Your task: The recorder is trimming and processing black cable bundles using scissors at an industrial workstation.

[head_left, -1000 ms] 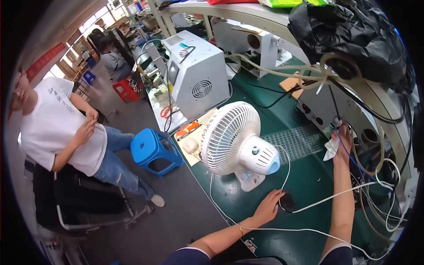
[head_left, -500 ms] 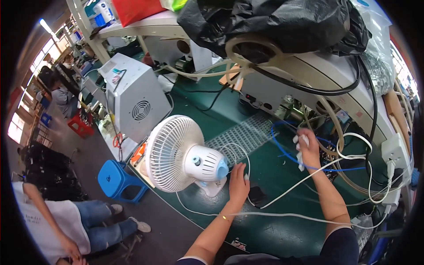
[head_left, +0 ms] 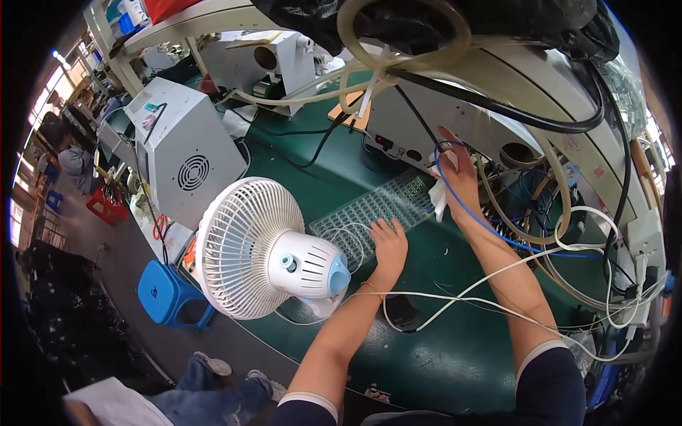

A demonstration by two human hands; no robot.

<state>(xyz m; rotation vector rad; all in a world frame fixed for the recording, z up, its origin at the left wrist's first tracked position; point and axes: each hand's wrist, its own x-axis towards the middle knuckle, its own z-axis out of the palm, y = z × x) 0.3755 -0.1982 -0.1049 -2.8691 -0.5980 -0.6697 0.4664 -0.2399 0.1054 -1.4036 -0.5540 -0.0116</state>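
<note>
My right hand (head_left: 458,174) is raised by the front of a grey metal machine (head_left: 412,117), closed on a crumpled white tissue (head_left: 439,197) that hangs below the fingers. A thin blue tube (head_left: 472,219) loops over that hand and wrist. My left hand (head_left: 390,250) lies at the near edge of a clear plastic grid tray (head_left: 337,226), fingers spread, with nothing seen in it. Just left of this hand stands a white desk fan (head_left: 298,264) with a light-blue knob, and its thin white cord coils partly over the tray.
White cables (head_left: 472,295) cross over my forearms toward a white power strip (head_left: 643,241) at the right. Thick hoses and a black bag (head_left: 511,21) hang overhead. A grey vented box (head_left: 188,145) stands at the left. On the floor are a blue stool (head_left: 167,291) and a person's legs.
My right hand has moved up and left with the tissue, toward the machine. My left hand has shifted from beside the fan's base up to the tray's edge. The view has shifted too.
</note>
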